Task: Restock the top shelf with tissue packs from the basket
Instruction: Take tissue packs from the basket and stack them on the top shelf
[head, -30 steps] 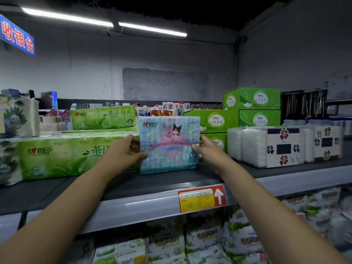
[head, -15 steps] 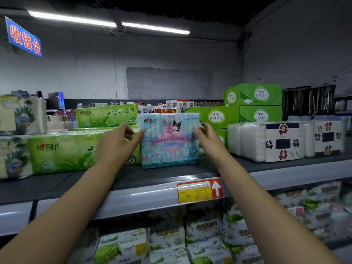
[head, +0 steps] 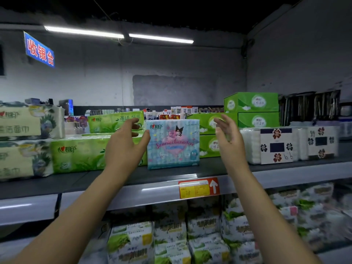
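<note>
The blue pack (head: 173, 144) stands upright on the top shelf (head: 209, 169), between the green packs (head: 80, 155) on its left and the green boxes (head: 209, 145) on its right, with its printed face toward me. Half a second ago my hands clasped its two sides; now both have let go. My left hand (head: 123, 147) is open with the fingers spread and the thumb just beside the pack's left edge. I cannot tell whether it touches. My right hand (head: 230, 141) is open too, blurred, and clear of the right edge.

The pack stands unaided, so I judge this placement done. It sits a little back from the shelf lip, above the price tag (head: 199, 187). The basket is out of view, and I expect to go back to it for another pack. The risk is clipping this one as my arms withdraw.
</note>
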